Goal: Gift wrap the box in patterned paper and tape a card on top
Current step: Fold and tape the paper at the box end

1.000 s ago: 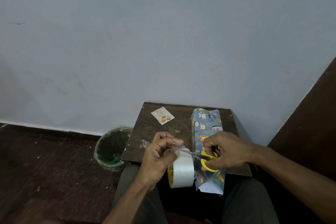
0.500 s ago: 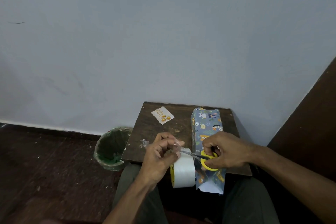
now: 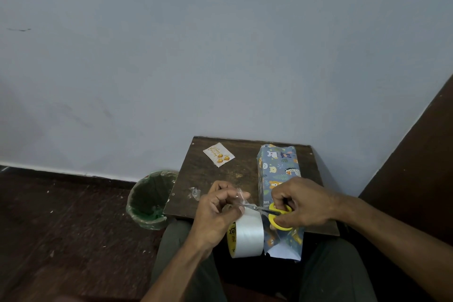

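Note:
A long box wrapped in blue animal-patterned paper (image 3: 279, 171) lies on the right of a small dark wooden table (image 3: 210, 179), its near end open and hanging over the table edge. My left hand (image 3: 218, 213) pinches a pulled strip of clear tape (image 3: 241, 197) above the large white tape roll (image 3: 246, 236), which hangs below it. My right hand (image 3: 301, 202) grips yellow-handled scissors (image 3: 278, 217), whose blades reach left to the tape strip. A small white card (image 3: 219, 154) with orange shapes lies at the table's far left.
A green-lined bin (image 3: 150, 200) stands on the dark floor left of the table. A crumpled bit of clear tape (image 3: 195, 192) lies near the table's left edge. The pale wall rises right behind the table, and a dark panel stands at right. My knees sit under the table's near edge.
The tape roll has lifted a little and hangs closer to my left hand. The scissor blades stay at the tape strip; both hands have barely shifted.

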